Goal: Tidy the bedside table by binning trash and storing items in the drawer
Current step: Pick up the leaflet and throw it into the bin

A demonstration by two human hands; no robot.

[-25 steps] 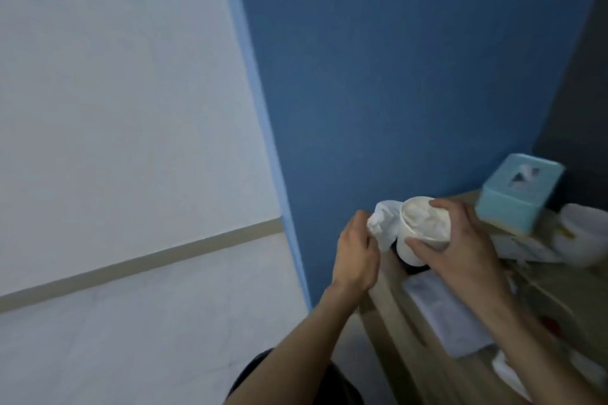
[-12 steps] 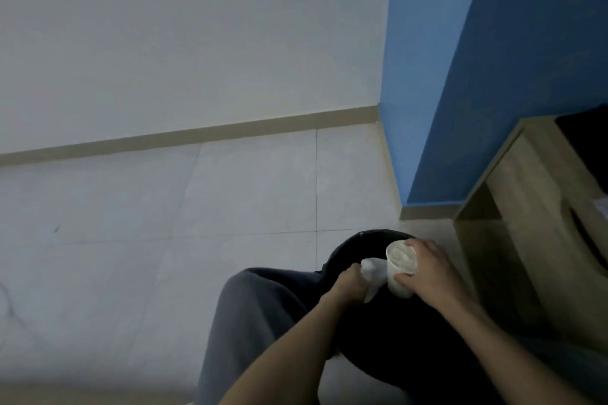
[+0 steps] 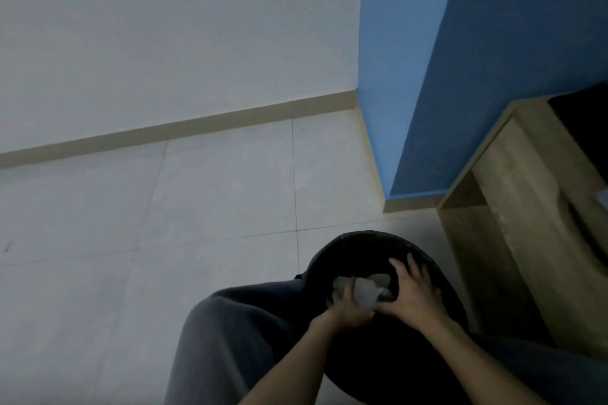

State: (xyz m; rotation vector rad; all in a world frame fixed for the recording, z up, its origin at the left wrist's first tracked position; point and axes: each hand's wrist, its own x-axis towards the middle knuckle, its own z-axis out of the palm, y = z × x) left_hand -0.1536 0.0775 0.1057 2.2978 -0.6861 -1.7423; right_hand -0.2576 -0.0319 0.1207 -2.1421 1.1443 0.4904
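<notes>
The black trash bin (image 3: pixel 358 238) stands on the floor between my knee and the bedside table. Both my hands are down inside its mouth. My right hand (image 3: pixel 415 297) wraps a white paper cup (image 3: pixel 366 293) stuffed with tissue, fingers spread over its far side. My left hand (image 3: pixel 346 307) is closed beside the cup on a crumpled white tissue (image 3: pixel 340 281), touching the cup. The two hands meet at the thumbs. The bottom of the bin is too dark to see into.
The wooden bedside table (image 3: pixel 513 194) stands at right, its side panel close to the bin. A blue wall corner (image 3: pixel 394 108) is behind it. Pale floor tiles (image 3: pixel 214 200) spread left, and my grey-trousered knee (image 3: pixel 230 322) is beside the bin.
I carried the cup and tissue from the tabletop down to the bin. Since half a second ago both hands have sunk lower into the bin's mouth.
</notes>
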